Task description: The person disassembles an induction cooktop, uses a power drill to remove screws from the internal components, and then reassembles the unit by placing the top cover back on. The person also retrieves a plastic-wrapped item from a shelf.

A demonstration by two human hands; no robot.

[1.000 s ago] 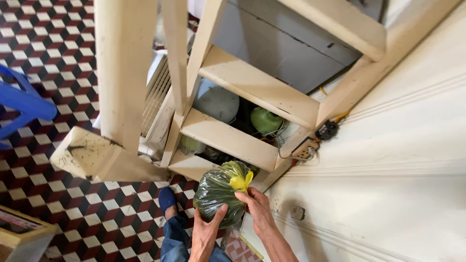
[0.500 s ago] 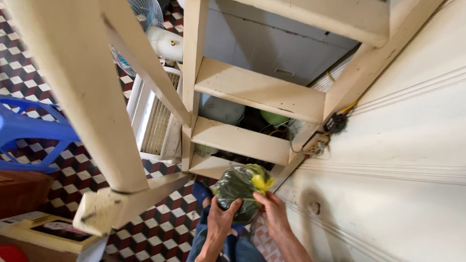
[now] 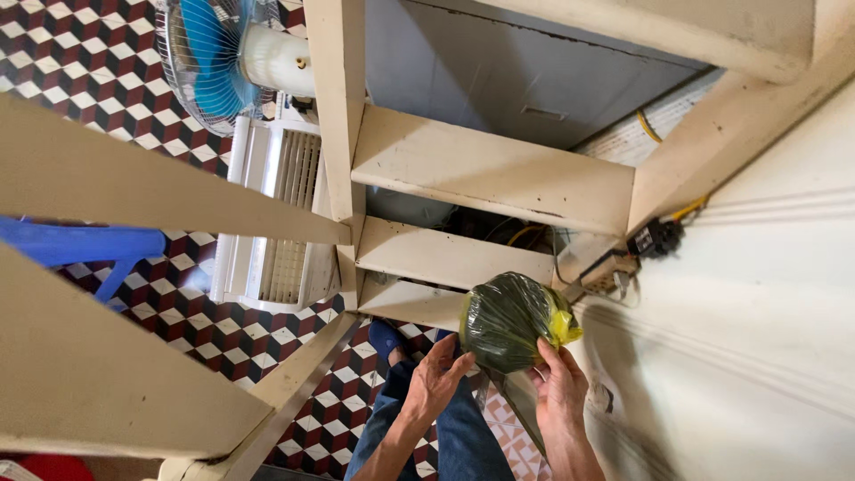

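You hold a knotted green plastic bag (image 3: 509,321) with yellow ties in front of you, above the cream wooden stair treads (image 3: 463,258). Your right hand (image 3: 561,392) grasps it from beneath on the wall side, fingers wrapped up its flank; your left hand (image 3: 435,379) is open, fingertips steadying its lower left, so the weight sits cradled between both. An electric fan (image 3: 214,53) and a white louvred unit (image 3: 276,223) stand on the checked floor below.
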